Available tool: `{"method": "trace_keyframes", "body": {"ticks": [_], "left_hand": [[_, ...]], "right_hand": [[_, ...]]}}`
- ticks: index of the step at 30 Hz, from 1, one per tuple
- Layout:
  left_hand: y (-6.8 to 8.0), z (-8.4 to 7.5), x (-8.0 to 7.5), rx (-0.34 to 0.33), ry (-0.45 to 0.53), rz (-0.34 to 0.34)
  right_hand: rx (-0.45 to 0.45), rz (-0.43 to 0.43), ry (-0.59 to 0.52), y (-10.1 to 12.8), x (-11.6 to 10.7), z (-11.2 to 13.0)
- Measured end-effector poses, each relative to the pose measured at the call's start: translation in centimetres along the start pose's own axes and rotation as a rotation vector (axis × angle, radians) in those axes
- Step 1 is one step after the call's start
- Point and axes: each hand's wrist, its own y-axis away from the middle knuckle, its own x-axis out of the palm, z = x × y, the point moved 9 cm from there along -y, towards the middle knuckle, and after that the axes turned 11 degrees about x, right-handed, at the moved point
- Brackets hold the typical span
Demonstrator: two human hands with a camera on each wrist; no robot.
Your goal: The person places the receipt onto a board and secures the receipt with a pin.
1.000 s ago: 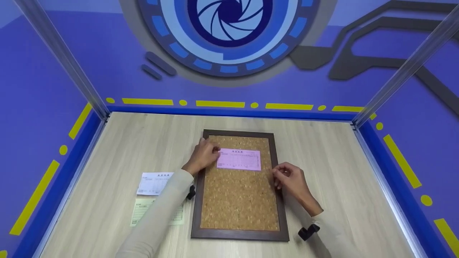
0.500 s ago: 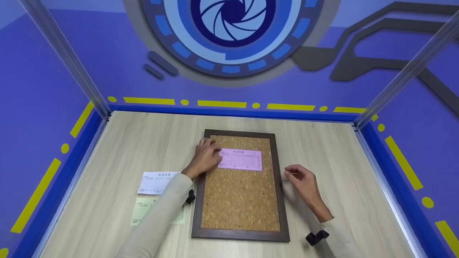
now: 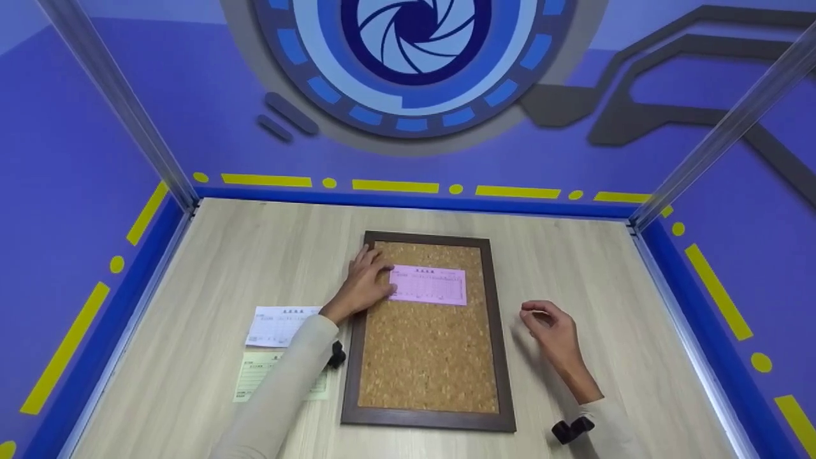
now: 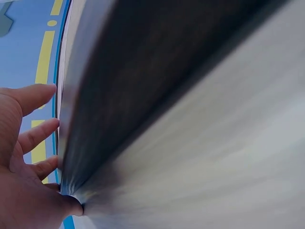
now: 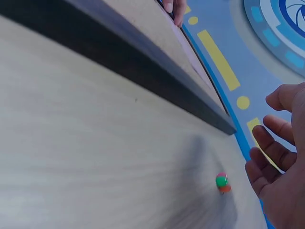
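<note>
A pink printed slip point(image 3: 430, 285) lies on the upper part of a cork board point(image 3: 427, 357) with a dark brown frame. My left hand point(image 3: 363, 284) rests across the board's left frame, thumb and a fingertip on the slip's left edge. In the left wrist view its fingers point(image 4: 38, 136) are spread over the dark frame's edge. To the right of the board, my right hand point(image 3: 554, 331) hovers over the table with loosely bent fingers and nothing between them. Small green, pink and orange push pins point(image 5: 222, 182) lie on the table near it in the right wrist view; in the head view they are hidden.
A white printed slip point(image 3: 274, 325) and a pale green one point(image 3: 255, 373) lie left of the board, partly covered by the left sleeve. Blue panels with yellow marks point(image 3: 395, 186) wall in the wooden table point(image 3: 612, 274) at the back and sides.
My right hand has moved right, away from the board's right frame, out over the table. My left hand stays at the slip's left edge, its fingers slightly more spread.
</note>
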Motion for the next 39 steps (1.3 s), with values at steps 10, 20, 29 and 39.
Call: {"method": "trace_keyframes", "body": {"ticks": [10, 20, 29, 39], "left_hand": [[0.3, 0.5, 0.1, 0.013, 0.038, 0.001], [0.2, 0.5, 0.0, 0.042, 0.079, 0.023], [0.3, 0.4, 0.0, 0.059, 0.064, 0.046], [0.2, 0.5, 0.1, 0.058, -0.042, 0.07]], "right_hand": [[0.063, -0.027, 0.051, 0.3, -1.1, -2.1], [0.027, -0.039, 0.089, 0.8, -1.7, -3.5], [0.016, -0.066, 0.189, 0.8, -1.8, -4.1], [-0.029, -0.074, 0.191, 0.8, -1.9, -4.1]]}}
